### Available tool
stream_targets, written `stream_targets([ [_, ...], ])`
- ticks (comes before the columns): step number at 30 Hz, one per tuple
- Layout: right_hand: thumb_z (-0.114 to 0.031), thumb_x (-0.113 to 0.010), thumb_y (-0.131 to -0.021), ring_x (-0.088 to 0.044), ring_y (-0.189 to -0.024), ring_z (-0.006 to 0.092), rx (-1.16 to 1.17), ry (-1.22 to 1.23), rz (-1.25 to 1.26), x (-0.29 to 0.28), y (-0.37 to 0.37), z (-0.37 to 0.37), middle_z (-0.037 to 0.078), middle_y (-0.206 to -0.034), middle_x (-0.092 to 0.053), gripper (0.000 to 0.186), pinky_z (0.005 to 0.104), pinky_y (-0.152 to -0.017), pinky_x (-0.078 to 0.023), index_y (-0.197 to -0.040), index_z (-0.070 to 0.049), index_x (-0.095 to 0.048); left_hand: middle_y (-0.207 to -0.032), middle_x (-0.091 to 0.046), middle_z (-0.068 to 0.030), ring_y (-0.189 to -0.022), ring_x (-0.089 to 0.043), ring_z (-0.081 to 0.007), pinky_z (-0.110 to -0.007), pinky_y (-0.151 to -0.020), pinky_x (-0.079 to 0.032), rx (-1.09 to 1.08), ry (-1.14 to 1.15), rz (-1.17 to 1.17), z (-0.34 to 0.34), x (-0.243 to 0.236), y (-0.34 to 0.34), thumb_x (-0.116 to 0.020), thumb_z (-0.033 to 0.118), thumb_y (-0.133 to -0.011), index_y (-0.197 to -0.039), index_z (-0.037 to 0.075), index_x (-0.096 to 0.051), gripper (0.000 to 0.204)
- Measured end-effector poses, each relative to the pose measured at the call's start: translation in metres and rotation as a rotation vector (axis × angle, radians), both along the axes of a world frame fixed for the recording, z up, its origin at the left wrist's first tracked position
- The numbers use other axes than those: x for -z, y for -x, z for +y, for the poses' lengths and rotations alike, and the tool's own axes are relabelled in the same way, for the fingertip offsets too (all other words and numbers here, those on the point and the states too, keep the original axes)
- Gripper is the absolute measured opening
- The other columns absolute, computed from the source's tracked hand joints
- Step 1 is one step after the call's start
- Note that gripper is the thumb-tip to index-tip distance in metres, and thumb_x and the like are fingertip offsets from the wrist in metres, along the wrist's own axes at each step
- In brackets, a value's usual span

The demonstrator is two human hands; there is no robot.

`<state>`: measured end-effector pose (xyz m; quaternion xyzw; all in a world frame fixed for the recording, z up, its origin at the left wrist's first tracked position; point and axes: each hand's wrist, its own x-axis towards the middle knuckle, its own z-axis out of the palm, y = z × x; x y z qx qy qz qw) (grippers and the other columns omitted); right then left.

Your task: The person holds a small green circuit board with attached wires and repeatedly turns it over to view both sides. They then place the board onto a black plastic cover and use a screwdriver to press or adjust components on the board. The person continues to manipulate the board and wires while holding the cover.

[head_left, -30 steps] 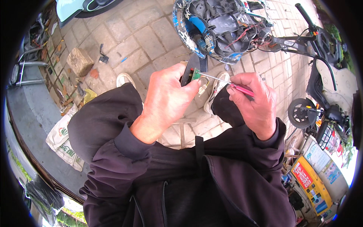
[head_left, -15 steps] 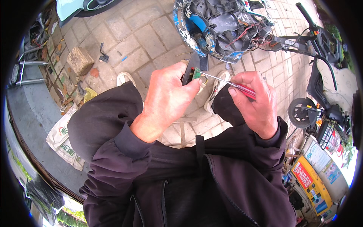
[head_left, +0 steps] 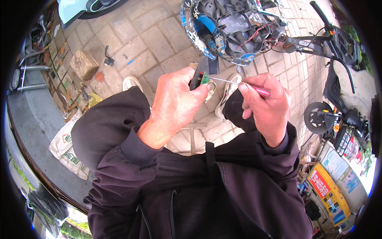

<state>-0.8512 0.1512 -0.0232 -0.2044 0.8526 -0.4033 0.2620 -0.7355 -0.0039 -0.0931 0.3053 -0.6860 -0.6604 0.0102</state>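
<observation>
My left hand (head_left: pixel 174 99) is closed round a dark, curved casing (head_left: pixel 196 77), thumb on the near side. A small green circuit board (head_left: pixel 205 78) shows at the casing's edge, with a red part beside it and pale wires with a connector (head_left: pixel 210 92) hanging below. In my right hand (head_left: pixel 266 99) is a screwdriver (head_left: pixel 258 91) with a red handle, held between thumb and fingers. Its thin metal shaft points left, and the tip is at the circuit board; whether it touches cannot be made out.
A stripped scooter body (head_left: pixel 227 30) with loose wires lies on the paving ahead. To the left are a wooden block (head_left: pixel 84 65), scraps and a cloth bag (head_left: pixel 65 147). A small scooter (head_left: pixel 318 118) and a yellow box (head_left: pixel 328 195) stand at the right.
My right thumb and fingers have shifted on the screwdriver's handle and now cover more of it. The shaft lies flatter. My left hand stays nearly still with the casing.
</observation>
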Motion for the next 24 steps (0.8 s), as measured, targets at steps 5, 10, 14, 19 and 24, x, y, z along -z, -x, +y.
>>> stream_targets([
  [5,-0.007,-0.071,-0.093,-0.057,-0.049,0.0058,0.073,0.042,-0.134,0.002,0.001,0.001,0.004,-0.065,-0.064,0.011,0.0201,-0.045,-0.043,-0.094,0.003,-0.066,-0.065,-0.055,-0.0100,-0.061,-0.047,-0.0103,-0.034,-0.056,-0.040,0.019,0.052,-0.059,0.001,0.008,-0.002,-0.074,0.012,-0.083,-0.079,-0.004,-0.061,0.020],
  [10,-0.009,-0.071,-0.093,-0.056,-0.052,0.0042,0.078,0.181,0.021,-0.002,0.014,0.006,0.002,-0.067,-0.064,0.010,0.0199,-0.047,-0.043,-0.093,0.000,-0.067,-0.067,-0.062,-0.0108,-0.062,-0.052,-0.0100,-0.034,-0.057,-0.044,0.061,-0.070,-0.039,-0.006,0.016,0.001,-0.074,0.014,-0.084,-0.078,-0.003,-0.062,0.022],
  [14,-0.015,-0.068,-0.096,-0.053,-0.054,0.0038,0.178,0.219,0.043,-0.017,0.043,0.026,0.002,-0.068,-0.064,0.015,0.0218,-0.049,-0.042,-0.091,-0.001,-0.067,-0.082,-0.071,-0.0042,-0.070,-0.060,-0.0068,-0.027,-0.064,-0.049,0.013,-0.526,0.000,-0.009,0.010,0.001,-0.074,0.012,-0.089,-0.089,-0.002,-0.069,0.015],
  [19,-0.014,-0.063,-0.099,-0.062,-0.066,0.0113,0.069,0.177,0.314,0.008,0.058,0.030,0.009,-0.085,-0.073,0.021,0.0264,-0.059,-0.048,-0.107,0.005,-0.067,-0.092,-0.072,-0.0042,-0.078,-0.066,-0.0076,-0.024,-0.071,-0.053,0.066,-0.710,-0.013,-0.016,-0.008,0.006,-0.075,0.010,-0.090,-0.103,-0.002,-0.071,0.019],
  [24,-0.015,-0.066,-0.098,-0.062,-0.082,0.0091,-0.003,0.239,0.001,0.019,0.042,0.023,0.007,-0.096,-0.072,0.028,0.0257,-0.073,-0.049,-0.116,0.006,-0.065,-0.092,-0.072,-0.0032,-0.079,-0.066,-0.0070,-0.024,-0.072,-0.054,0.126,-0.754,-0.008,-0.018,-0.021,0.007,-0.075,0.012,-0.090,-0.108,-0.002,-0.071,0.023],
])
